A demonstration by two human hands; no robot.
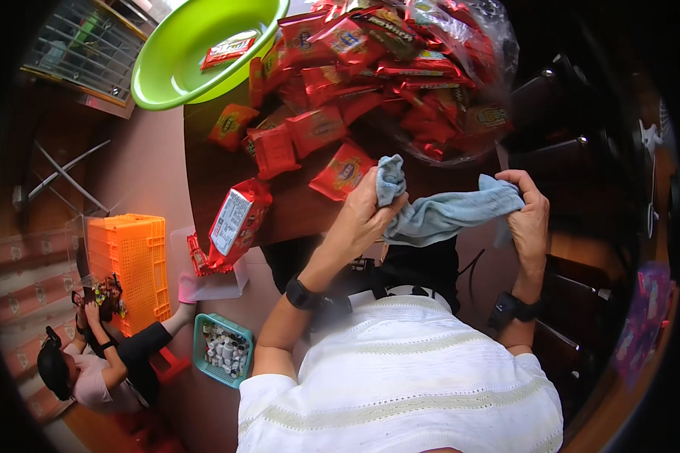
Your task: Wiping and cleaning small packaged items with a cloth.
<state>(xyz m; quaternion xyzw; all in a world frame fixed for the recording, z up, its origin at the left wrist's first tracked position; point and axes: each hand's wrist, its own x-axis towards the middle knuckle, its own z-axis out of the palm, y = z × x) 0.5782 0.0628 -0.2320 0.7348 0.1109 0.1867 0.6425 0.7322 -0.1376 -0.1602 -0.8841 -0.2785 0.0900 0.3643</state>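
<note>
A light blue cloth point(453, 212) stretches between my two hands above the near edge of the dark wooden table point(294, 218). My left hand point(368, 204) grips a bunched end of it, which pokes up past the thumb. At the other end, my right hand point(530, 206) pinches the cloth by its edge. Just beyond my left hand lies a red wrapped snack packet point(345, 171). Farther left, a larger red package point(239, 223) with a white printed panel leans at the table's edge.
Red snack packets point(323, 85) are heaped at the far side, some inside a clear plastic bag point(487, 56). A green basin point(170, 73) holds a packet. On the floor are an orange crate point(130, 266) and a teal basket point(224, 371) of small bottles. Another person point(99, 368) sits at left.
</note>
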